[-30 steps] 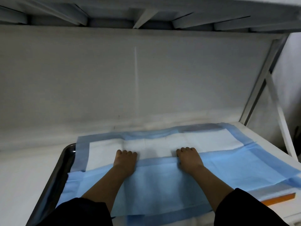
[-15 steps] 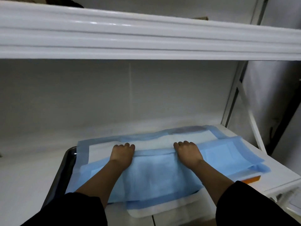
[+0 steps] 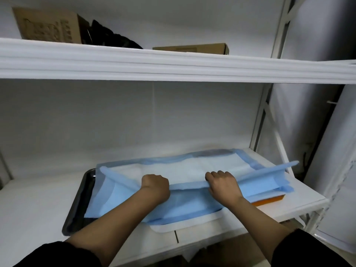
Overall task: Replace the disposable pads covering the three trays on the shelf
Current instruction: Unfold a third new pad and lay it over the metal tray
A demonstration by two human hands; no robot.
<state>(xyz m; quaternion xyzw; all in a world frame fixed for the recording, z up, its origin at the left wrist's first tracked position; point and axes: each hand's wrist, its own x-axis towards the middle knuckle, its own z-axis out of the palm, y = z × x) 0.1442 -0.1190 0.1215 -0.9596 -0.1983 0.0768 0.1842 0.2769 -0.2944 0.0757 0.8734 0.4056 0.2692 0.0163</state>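
Observation:
A blue-and-white disposable pad (image 3: 192, 170) lies across the trays on the lower shelf. My left hand (image 3: 155, 183) and my right hand (image 3: 221, 181) each grip its folded blue edge, lifted off the trays and stretched between them. A black tray (image 3: 82, 197) shows at the left, a white tray (image 3: 185, 224) at the front and an orange tray (image 3: 269, 200) at the right. The pad hides most of each tray.
The upper shelf edge (image 3: 173, 66) runs across just above the working space. Cardboard boxes (image 3: 48, 26) and a black bag (image 3: 107, 35) sit on it. A white upright post (image 3: 262, 120) stands at the right. The lower shelf board (image 3: 28, 205) extends left.
Both hands have pulled the pad's folded edge toward me and raised it, so more white shows behind. The view has tilted up and back, showing the upper shelf.

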